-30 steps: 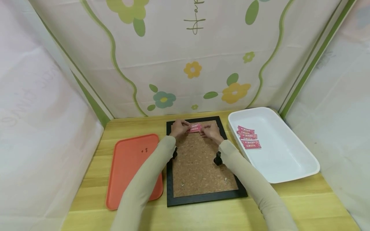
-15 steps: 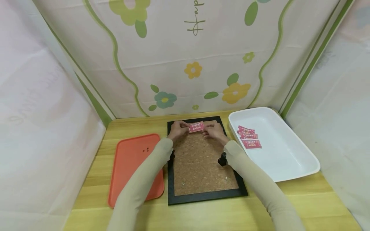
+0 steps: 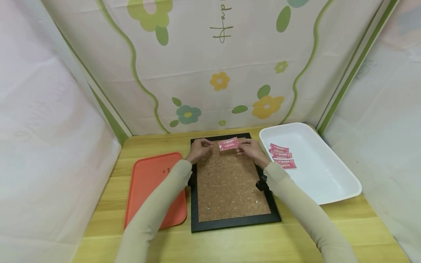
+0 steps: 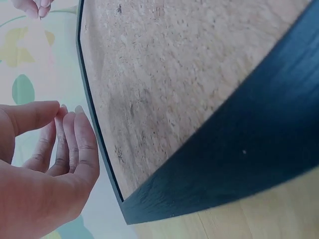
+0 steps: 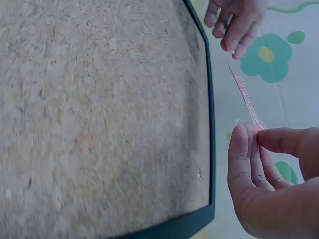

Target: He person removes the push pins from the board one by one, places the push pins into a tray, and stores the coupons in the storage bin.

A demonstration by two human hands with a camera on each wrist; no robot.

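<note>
My right hand (image 3: 249,148) pinches one end of a pink coupon (image 3: 228,144) with white lettering, held above the far end of a black-framed cork board (image 3: 231,182). In the right wrist view the coupon (image 5: 245,99) appears nearly edge-on, sticking out from the thumb and fingertips. My left hand (image 3: 199,149) is apart from the coupon, over the board's far left corner. Its thumb and fingertips meet, and a tiny pale thing, apparently a pushpin (image 5: 232,51), shows at their tips. Two small clear pins (image 3: 208,208) stand near the board's front corners.
On the left lies a red tray (image 3: 143,190) with several tiny pins (image 3: 168,170) on it. To the right, a white tray (image 3: 329,175) holds overlapping pink coupons (image 3: 284,164). A flowered cloth (image 3: 197,87) hangs behind the wooden table (image 3: 223,244).
The left hand has let go of the coupon and drawn away to the left. The right hand has shifted right with the coupon, which now tilts a little.
</note>
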